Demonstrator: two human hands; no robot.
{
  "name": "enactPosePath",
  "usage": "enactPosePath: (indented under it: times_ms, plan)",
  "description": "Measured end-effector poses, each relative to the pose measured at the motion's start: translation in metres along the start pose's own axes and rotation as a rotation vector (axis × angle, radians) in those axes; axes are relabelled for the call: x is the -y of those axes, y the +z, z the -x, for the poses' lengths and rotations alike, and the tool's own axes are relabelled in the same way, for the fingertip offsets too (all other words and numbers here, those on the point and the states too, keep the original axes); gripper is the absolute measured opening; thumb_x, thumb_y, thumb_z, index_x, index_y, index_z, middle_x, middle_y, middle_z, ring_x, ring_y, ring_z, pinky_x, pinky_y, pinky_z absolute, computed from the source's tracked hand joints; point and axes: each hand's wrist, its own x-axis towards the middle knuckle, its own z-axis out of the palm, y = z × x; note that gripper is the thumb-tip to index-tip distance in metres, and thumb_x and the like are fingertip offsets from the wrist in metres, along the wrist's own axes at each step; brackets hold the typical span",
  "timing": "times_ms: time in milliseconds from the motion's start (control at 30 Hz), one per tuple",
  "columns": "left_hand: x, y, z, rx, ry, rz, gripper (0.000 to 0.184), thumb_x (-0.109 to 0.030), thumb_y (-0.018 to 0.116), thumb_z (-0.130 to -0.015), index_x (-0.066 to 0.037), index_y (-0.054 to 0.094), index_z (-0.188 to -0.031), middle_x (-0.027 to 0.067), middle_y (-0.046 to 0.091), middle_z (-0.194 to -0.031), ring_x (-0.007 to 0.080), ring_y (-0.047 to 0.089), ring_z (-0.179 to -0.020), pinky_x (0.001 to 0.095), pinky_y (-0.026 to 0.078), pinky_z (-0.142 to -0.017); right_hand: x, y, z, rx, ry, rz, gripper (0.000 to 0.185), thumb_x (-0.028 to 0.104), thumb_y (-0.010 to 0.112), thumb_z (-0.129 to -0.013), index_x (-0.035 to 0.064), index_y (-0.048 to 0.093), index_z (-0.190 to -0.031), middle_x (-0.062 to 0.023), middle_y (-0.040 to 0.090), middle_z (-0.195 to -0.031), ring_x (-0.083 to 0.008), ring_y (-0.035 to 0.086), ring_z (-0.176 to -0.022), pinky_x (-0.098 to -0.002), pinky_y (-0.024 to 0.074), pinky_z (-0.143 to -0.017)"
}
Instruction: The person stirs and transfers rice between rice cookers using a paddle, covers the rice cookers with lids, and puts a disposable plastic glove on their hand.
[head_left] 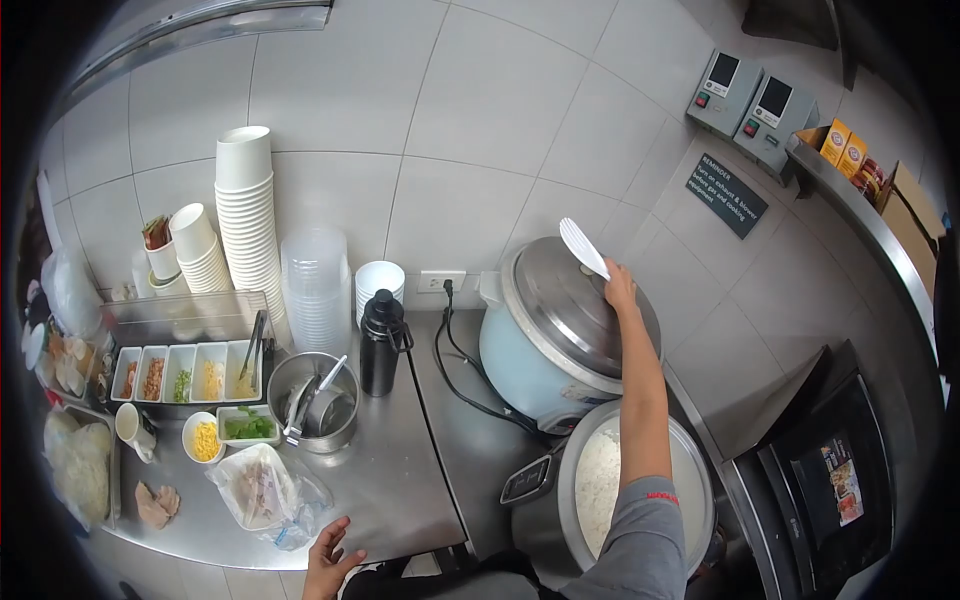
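My right hand [620, 288] is closed round the handle of a white rice paddle [583, 247], its blade pointing up and left above the metal lid [550, 295] of a light blue rice cooker [515, 360]. Under my right forearm stands a larger cooker, lid off, with white rice [598, 490] inside. My left hand [333, 555] is at the front edge of the steel counter [400, 500], fingers apart and holding nothing. Nearest to it is a clear plastic bag [305, 515] beside a white container of food [255, 490].
Stacked paper cups [250, 220], plastic containers [316, 290], a black bottle [380, 345] and a metal pot [312, 395] with utensils stand left. Topping trays [182, 375] sit farther left. Black cords [455, 385] run beside the blue cooker. A metal shelf [870, 225] juts out at right.
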Motion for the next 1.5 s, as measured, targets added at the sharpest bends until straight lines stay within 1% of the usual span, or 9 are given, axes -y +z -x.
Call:
enactPosePath:
  times_ms: [500,633,700,833,1033,1167,1233,1367,1500]
  plan:
    - [0.007,-0.005,-0.004,0.001,0.031,-0.077,0.065,-0.003,0.071,-0.073,-0.010,0.042,-0.131,0.0086,0.040,-0.139,0.0276,0.031,-0.133,0.0480,0.026,-0.104,0.008,0.002,0.001,0.022,0.082,0.080,0.047,0.005,0.048,-0.082,0.0267,0.046,-0.123,-0.0145,0.051,-0.116,-0.0375,0.047,-0.114,-0.0612,0.0375,-0.089]
    - [0.008,-0.005,0.001,-0.028,0.067,-0.028,0.065,-0.010,0.074,-0.071,-0.011,0.047,-0.129,0.0090,0.045,-0.136,0.0283,0.034,-0.131,0.0465,0.025,-0.105,-0.034,0.040,-0.045,-0.026,-0.019,0.237,0.035,0.007,0.050,-0.080,0.0140,0.056,-0.113,-0.0206,0.056,-0.107,-0.0394,0.053,-0.104,-0.0492,0.0430,-0.087]
    - [0.004,-0.007,0.010,-0.021,0.084,-0.063,0.062,-0.013,0.074,-0.073,-0.012,0.048,-0.129,0.0084,0.045,-0.135,0.0272,0.034,-0.131,0.0465,0.026,-0.105,0.028,-0.026,-0.029,-0.047,-0.168,0.251,0.027,0.010,0.051,-0.080,0.0080,0.061,-0.106,-0.0197,0.060,-0.092,-0.0319,0.058,-0.095,-0.0423,0.0463,-0.082]
    - [0.007,-0.016,0.030,-0.025,0.130,-0.079,0.058,-0.016,0.072,-0.076,-0.013,0.048,-0.129,0.0085,0.045,-0.135,0.0261,0.034,-0.131,0.0475,0.027,-0.105,0.180,-0.122,0.004,0.483,-0.168,-0.418,0.033,0.024,0.064,-0.080,0.0060,0.062,-0.108,-0.0080,0.058,-0.071,-0.0141,0.056,-0.074,-0.0317,0.0465,-0.071]
    - [0.029,-0.039,0.102,-0.222,0.232,-0.057,0.054,-0.017,0.070,-0.078,-0.012,0.050,-0.128,0.0082,0.048,-0.131,0.0253,0.037,-0.128,0.0488,0.028,-0.104,0.359,-0.118,0.081,0.698,-1.016,-0.564,0.037,0.032,0.069,-0.076,0.0028,0.068,-0.098,-0.0107,0.067,-0.092,-0.0231,0.061,-0.085,-0.0350,0.0465,-0.076]
    - [0.069,-0.053,0.170,-0.416,0.256,-0.049,0.051,-0.020,0.069,-0.079,-0.014,0.051,-0.126,0.0076,0.049,-0.130,0.0246,0.040,-0.126,0.0493,0.030,-0.102,0.448,-0.090,0.183,0.013,-1.203,0.119,0.013,0.014,0.060,-0.073,0.0063,0.067,-0.079,-0.0073,0.064,-0.099,-0.0263,0.054,-0.103,-0.0394,0.0402,-0.087]
    - [0.091,-0.058,0.206,-0.539,0.259,-0.047,0.050,-0.022,0.069,-0.079,-0.014,0.051,-0.126,0.0068,0.049,-0.130,0.0239,0.040,-0.126,0.0485,0.031,-0.102,0.467,-0.019,0.204,-0.253,-1.332,-0.003,0.013,0.016,0.056,-0.075,0.0092,0.067,-0.080,-0.0098,0.059,-0.110,-0.0277,0.048,-0.112,-0.0450,0.0354,-0.095]
    - [0.120,-0.063,0.257,-0.665,0.272,-0.082,0.046,-0.025,0.065,-0.084,-0.016,0.051,-0.126,0.0042,0.047,-0.132,0.0228,0.040,-0.125,0.0455,0.032,-0.102,0.502,0.122,0.230,-0.157,-1.308,-0.283,0.021,0.019,0.060,-0.073,0.0087,0.069,-0.089,-0.0175,0.058,-0.114,-0.0320,0.050,-0.112,-0.0478,0.0349,-0.098]
    - [0.147,-0.069,0.297,-0.776,0.449,-0.035,0.043,-0.024,0.063,-0.087,-0.009,0.051,-0.125,0.0072,0.048,-0.130,0.0224,0.045,-0.121,0.0394,0.039,-0.098,0.541,0.103,0.259,0.147,-1.127,-0.109,0.024,0.016,0.055,-0.080,0.0012,0.064,-0.096,-0.0218,0.059,-0.098,-0.0385,0.055,-0.093,-0.0468,0.0434,-0.082]
